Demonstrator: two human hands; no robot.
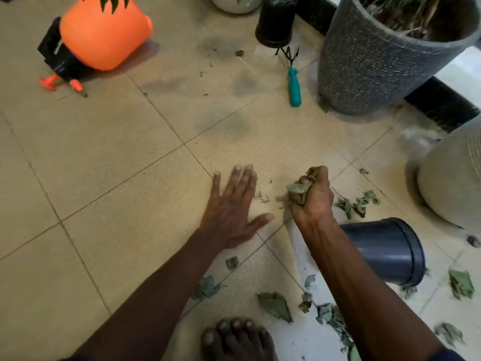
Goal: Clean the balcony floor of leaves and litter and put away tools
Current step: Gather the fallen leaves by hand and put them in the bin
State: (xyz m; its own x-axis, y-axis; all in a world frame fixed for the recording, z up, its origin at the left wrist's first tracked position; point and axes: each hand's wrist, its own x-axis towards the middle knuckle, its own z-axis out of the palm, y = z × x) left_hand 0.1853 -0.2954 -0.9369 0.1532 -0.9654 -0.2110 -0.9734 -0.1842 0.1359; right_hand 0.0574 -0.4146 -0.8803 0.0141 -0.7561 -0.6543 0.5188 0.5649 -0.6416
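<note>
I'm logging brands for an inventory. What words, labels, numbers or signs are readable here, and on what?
None readable. The orange sprayer, teal-handled hand rake, speckled grey pot and tipped dark pot show no lettering.
Pale marks on the sprayer's black top are too blurred to tell.

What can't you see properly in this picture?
Head view only:
- leaves in the right hand: curled fingers hide how many.
- dark pot on its side: its inside faces away.
- orange sprayer: top cut off by the upper edge.
- plant in the speckled planter: cut off by the upper edge.
</note>
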